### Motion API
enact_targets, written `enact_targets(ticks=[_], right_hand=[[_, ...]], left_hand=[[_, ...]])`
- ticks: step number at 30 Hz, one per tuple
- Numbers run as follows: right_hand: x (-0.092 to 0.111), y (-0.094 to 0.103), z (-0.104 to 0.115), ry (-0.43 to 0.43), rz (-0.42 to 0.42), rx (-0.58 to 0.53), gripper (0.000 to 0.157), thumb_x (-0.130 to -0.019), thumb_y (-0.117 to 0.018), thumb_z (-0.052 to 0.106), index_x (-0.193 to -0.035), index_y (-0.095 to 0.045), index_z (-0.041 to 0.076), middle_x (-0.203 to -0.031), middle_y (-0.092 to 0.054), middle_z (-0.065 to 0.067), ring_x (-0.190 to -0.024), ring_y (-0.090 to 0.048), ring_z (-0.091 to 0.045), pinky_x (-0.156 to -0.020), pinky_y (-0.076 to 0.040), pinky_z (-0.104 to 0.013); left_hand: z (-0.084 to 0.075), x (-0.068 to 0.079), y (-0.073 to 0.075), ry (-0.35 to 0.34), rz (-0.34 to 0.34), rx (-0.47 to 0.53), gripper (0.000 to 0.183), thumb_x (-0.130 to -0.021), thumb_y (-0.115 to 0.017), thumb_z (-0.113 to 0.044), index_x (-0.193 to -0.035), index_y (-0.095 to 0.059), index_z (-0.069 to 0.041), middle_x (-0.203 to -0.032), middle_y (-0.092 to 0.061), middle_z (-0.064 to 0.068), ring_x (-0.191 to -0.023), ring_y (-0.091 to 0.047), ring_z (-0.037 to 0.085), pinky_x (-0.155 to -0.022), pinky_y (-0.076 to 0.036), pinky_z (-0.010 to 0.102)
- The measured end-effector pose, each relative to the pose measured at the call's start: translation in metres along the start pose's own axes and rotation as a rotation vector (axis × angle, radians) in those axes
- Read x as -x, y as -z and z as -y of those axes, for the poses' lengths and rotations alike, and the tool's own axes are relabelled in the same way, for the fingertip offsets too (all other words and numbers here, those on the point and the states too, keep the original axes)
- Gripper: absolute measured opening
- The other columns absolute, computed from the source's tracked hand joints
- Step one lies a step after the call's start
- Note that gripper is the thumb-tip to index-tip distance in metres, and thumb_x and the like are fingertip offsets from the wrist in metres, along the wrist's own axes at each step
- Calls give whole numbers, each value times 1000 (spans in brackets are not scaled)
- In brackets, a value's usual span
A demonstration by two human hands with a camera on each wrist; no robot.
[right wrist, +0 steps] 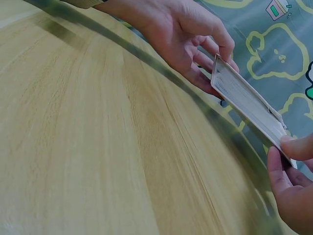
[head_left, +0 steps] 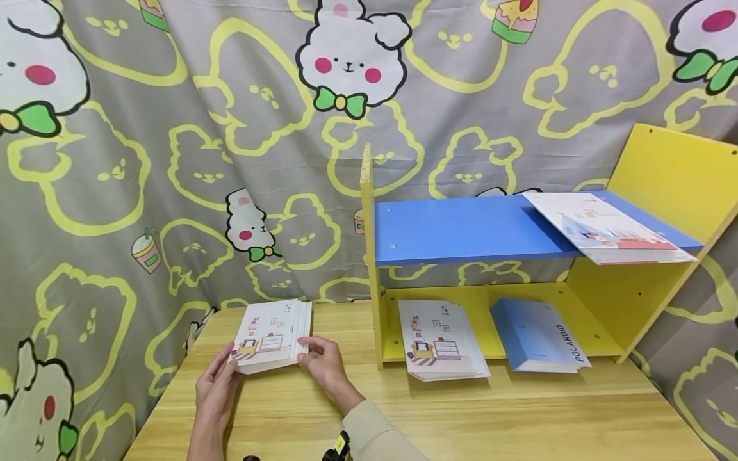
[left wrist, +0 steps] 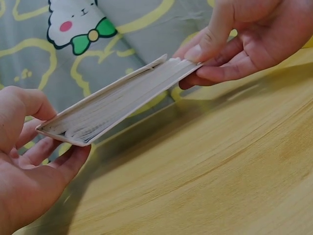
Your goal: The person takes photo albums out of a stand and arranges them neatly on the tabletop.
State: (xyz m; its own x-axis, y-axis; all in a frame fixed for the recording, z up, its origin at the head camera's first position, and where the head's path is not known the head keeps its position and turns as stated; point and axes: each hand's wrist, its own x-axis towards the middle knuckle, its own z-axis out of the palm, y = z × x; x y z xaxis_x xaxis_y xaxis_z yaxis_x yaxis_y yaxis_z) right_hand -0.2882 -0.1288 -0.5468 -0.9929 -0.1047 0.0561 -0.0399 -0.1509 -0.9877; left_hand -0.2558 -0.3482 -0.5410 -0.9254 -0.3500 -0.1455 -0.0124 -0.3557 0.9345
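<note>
A white photo album [head_left: 266,330] with a drawn room scene on its cover is held between both hands over the left part of the table. My left hand [head_left: 218,387] grips its left, spine-side corner, thumb on top and fingers beneath. The right hand [head_left: 327,366] pinches the opposite edge, where the cover stands a little apart from the pages. In the left wrist view, the album's page edges [left wrist: 115,107] face the camera, and the album is tilted above the table. The right wrist view shows the same album [right wrist: 249,100] from its lower edge.
On the right stands a yellow and blue shelf [head_left: 450,230]. Its bottom board bears a similar white album [head_left: 441,336] and a blue POLAROID album [head_left: 539,336], both jutting past the front. Another white album [head_left: 605,227] overhangs the blue board. A patterned curtain [head_left: 277,166] hangs behind the wooden table [head_left: 461,416].
</note>
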Motion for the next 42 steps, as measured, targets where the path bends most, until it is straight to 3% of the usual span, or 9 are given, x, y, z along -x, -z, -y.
enact_targets(ticks=[7, 18, 24, 28, 38, 42], right_hand=[[1, 1, -1, -4, 6, 21, 34, -84, -71, -12, -116, -74, 0, -108, -68, -8, -87, -67, -16, -75, -62, -30], [1, 2, -6, -37, -2, -3, 33, -84, -71, -11, -115, -75, 0, -108, -67, -10, -88, -67, -14, -78, -62, -31], [1, 2, -10, -55, -10, -26, 32, -83, -71, -12, -113, -75, -1, -104, -68, -10, -87, -65, -14, -78, -61, -29], [0, 2, -12, -58, -7, -40, 31, -83, -72, -12, -113, -75, -1, -104, -67, -10, -85, -66, -15, -77, -62, -29], [1, 0, -10, -41, -12, -27, 32, -83, -70, -13, -113, -74, -4, -104, -68, -13, -86, -69, -21, -77, -62, -31], [1, 1, -9, -51, -23, 37, 31, -83, -73, -11, -112, -75, 0, -103, -69, -9, -86, -67, -15, -75, -61, -27]], left_hand=[[2, -1, 0, 8, -8, -13, 57, -105, -50, -2, -160, -33, -7, -158, -38, 6, -118, -54, -3, -93, -50, 12], [2, 0, 1, 19, -14, -40, 59, -104, -54, -5, -160, -34, -6, -141, -53, -7, -114, -56, -4, -93, -50, 13], [2, 0, 0, 34, -6, -83, 59, -105, -53, -8, -161, -32, -8, -162, -34, 9, -120, -53, -2, -95, -48, 11], [3, -1, 0, 39, -6, -99, 59, -106, -51, -8, -161, -31, -9, -166, -28, 13, -123, -51, -1, -96, -47, 11], [5, -1, 2, 33, -21, -85, 58, -105, -53, -7, -160, -34, -8, -150, -46, -1, -115, -55, -4, -94, -49, 12], [5, -1, 2, 35, -23, -77, 58, -105, -54, -7, -160, -34, -8, -142, -52, -7, -115, -55, -4, -93, -49, 12]])
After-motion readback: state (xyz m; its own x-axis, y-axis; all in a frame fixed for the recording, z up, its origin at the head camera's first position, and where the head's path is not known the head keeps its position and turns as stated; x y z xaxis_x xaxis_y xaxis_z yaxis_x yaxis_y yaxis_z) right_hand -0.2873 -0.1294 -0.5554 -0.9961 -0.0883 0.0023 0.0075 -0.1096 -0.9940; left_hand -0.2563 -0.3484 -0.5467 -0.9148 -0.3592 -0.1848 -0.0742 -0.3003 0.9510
